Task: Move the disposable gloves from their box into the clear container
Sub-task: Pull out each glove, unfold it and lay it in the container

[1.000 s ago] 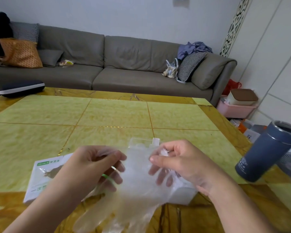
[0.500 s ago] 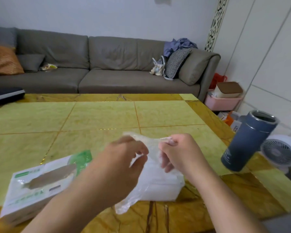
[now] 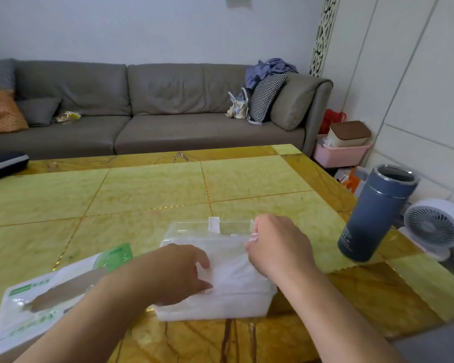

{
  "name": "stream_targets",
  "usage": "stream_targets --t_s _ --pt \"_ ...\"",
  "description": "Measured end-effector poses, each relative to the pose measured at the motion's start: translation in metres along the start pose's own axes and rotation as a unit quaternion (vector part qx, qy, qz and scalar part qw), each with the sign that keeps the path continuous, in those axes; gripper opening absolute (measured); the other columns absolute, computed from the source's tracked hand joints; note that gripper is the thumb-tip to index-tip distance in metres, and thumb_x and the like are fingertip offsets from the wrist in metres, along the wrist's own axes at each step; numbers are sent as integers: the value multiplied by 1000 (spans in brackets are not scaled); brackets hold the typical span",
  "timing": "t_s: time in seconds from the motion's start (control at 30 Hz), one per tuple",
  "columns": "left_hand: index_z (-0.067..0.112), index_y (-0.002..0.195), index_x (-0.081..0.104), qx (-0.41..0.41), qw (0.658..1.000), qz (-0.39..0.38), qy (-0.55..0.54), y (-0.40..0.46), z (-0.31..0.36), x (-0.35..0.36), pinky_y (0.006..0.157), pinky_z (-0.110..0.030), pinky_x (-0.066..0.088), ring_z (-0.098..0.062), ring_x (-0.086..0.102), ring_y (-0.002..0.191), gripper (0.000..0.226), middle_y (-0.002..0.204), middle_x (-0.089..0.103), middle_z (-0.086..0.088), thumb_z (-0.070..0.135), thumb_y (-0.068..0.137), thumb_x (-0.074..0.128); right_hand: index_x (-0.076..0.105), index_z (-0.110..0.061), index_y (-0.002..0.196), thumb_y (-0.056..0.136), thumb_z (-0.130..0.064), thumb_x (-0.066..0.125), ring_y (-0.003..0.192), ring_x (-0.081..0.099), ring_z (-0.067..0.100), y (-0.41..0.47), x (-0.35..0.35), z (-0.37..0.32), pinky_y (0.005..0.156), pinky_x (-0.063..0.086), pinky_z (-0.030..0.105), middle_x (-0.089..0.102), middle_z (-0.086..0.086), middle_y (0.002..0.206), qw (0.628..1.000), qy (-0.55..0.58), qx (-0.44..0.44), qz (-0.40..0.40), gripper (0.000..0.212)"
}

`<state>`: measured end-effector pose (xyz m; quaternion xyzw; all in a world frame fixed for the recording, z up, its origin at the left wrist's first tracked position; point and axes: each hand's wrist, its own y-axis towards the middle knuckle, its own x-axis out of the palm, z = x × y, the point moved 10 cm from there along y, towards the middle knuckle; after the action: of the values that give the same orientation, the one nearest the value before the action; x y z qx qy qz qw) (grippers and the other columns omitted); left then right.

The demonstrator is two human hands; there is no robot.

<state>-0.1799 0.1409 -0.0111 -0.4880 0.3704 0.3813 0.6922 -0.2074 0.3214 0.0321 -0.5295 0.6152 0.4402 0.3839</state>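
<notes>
The gloves (image 3: 230, 268) lie inside the clear container (image 3: 215, 305), long axis 9-to-3 o'clock. The left hand (image 3: 180, 273) presses them, fingers extended. The right hand (image 3: 278, 244), at 3 o'clock, pinches their edge. The box (image 3: 47, 299) lies at 9 o'clock.

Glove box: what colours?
White with green panels and a grey-brown centre strip on the glove box; shows in the head view.

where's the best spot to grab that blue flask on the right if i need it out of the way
Grip the blue flask around the middle of its round body, coming from its left, the table side. It stands near the table edge with its lid off, so keep it upright.
</notes>
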Motion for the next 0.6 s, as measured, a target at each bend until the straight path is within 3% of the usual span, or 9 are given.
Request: stream_targets --t_s 0.07,0.17,0.27,0.33,0.43,0.5,0.6 --pt "43 139 55 0 999 -32 7 2 2 1 89 -21 49 -4 63 101 47 117 66 22 53 95 66 52 -18 87 93 -13 68 69 62 22 -2 0 -4 55 49 34 59 -1 84 999 -36 -8 -9 18" --pt "45 141 54 -1 998 -63 24 5 4 2 99 -27 51 -8 66 106 50 118 68 21 57 94 65 48 -18 94 92 -7 67 74 62 22 -5 -2 -8 56 48 33 59 0 92 998 -53 -19 -11 22" --pt "45 135 57 4 998 -40 54 12 4 0 96 -31 53 -10 67 103 54 114 68 18 61 86 71 49 -20 109 91 -7 71 87 58 20 -9 -12 -23 65 48 30 54 -1 105 998 -32 -61 15 31" --pt "44 128 58 3 998 -11 64 16 4 -1 92 -33 56 -10 68 97 55 108 67 15 63 80 77 54 -21 108 92 -7 71 94 55 15 -15 -21 -43 78 54 30 51 -6 107 993 12 -118 27 27" --pt "44 123 59 9 997 21 80 18 5 1 88 -33 56 -11 67 97 55 107 66 15 63 75 79 69 -19 93 95 -16 64 88 64 16 -24 -10 -60 79 61 39 64 -5 102 984 86 -147 -56 6" --pt "43 124 58 20 995 35 91 17 8 0 88 -33 56 -12 66 100 53 111 66 15 62 78 76 74 -12 108 96 -25 65 88 71 25 -31 18 -56 79 63 45 68 6 113 979 42 -121 -159 19" --pt "41 127 55 38 996 41 69 15 8 -2 86 -31 56 -6 62 98 57 114 63 18 61 79 77 67 -10 128 87 -13 73 96 73 28 -33 51 -38 80 64 44 59 8 137 967 -47 -82 -236 41"
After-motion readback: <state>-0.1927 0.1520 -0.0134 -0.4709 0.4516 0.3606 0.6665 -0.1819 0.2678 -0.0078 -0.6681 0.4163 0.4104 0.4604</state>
